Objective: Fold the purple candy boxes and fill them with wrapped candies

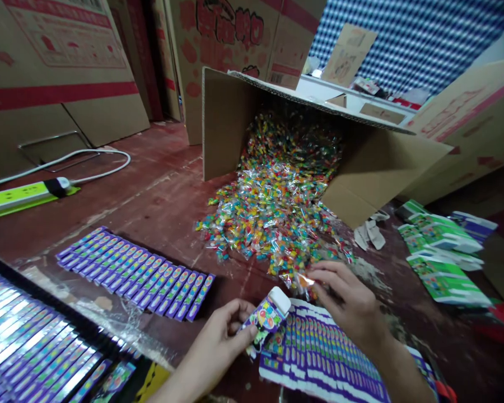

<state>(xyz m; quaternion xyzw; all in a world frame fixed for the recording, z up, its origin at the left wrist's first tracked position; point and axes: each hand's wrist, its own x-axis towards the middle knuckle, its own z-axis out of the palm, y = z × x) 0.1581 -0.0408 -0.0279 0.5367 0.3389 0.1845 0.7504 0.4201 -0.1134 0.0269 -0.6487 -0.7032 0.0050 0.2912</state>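
My left hand (224,341) is closed around a small purple printed box (265,320), whose white top flap stands up. At the edge of a pile of small clear packets of colourful candy (273,207), my right hand (348,302) pinches a shiny candy packet (304,281) between its fingertips. The pile spills out of a large cardboard carton (373,173) lying on its side. Below my right hand, a fanned row of flat purple boxes (319,347) lies on the dark red surface, partly hidden by my right arm.
A row of purple boxes (136,268) lies to the left, with more packed boxes (29,336) at lower left. A green power strip (21,196) with a white cable lies farther left. Green packages (441,263) sit at right. Big cartons (235,50) stand behind.
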